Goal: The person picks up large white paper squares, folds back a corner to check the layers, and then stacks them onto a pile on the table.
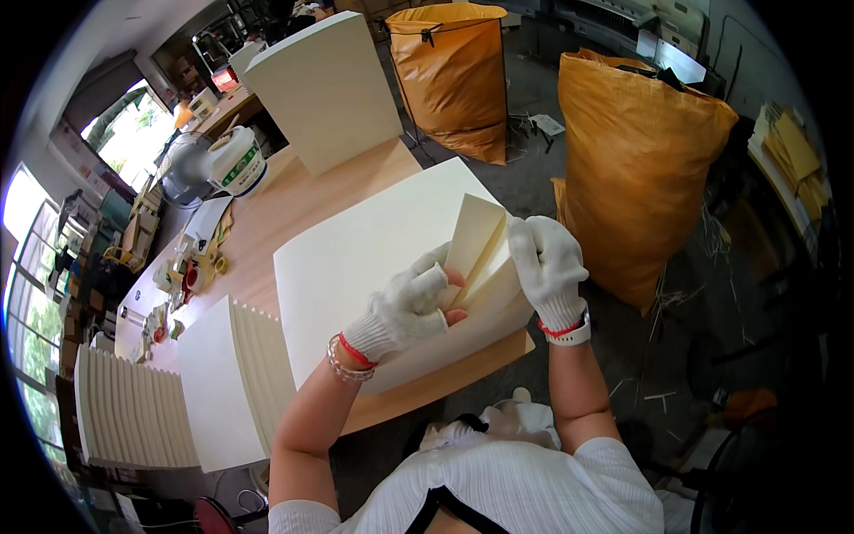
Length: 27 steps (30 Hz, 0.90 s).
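White shirt (543,485), fingers (529,245) at panel (374,258) edge, bare tabletop (276,209) beyond

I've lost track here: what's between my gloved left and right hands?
In the head view, a cream folded flap lies between your left hand and your right hand.

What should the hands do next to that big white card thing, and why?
Maybe gently press the pale flap down: it sticks up from the big white card, and the left hand and right hand are already right beside it.
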Motion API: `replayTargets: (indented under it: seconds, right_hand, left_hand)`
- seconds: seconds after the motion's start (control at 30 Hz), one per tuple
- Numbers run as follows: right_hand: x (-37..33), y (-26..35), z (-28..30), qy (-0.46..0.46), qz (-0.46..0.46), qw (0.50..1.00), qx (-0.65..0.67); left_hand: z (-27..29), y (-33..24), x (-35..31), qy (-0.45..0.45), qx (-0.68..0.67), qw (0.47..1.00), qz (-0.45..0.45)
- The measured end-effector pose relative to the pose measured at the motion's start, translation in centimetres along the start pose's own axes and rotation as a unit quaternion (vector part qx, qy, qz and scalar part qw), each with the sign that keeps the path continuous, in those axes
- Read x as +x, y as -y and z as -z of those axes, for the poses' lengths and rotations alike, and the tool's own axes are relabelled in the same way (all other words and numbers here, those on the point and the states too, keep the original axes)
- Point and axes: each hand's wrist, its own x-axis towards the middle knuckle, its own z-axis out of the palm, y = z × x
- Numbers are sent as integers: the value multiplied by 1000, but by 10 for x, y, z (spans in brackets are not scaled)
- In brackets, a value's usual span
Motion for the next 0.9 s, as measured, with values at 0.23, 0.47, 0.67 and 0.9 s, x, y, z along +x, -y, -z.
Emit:
replayTargets:
  seconds: [0.23, 0.47, 0.67, 0.9]
  right_hand:
    - [10, 10, 10, 90, -181, 967, 154]
    - [2, 2, 0, 55, -54, 995, 58]
    - [1, 6, 6, 69, -160, 971, 164]
    - [6, 7, 6, 87, -122, 982, 117]
  left_hand:
    - [0, 6, -1, 37, 96, 994, -32]
    - [-6, 11, -2, 5, 24, 999, -21]
    - [-8, 11, 0, -16, 22, 999, -38]
    - [1, 1, 3, 36, 34, 998, -33]
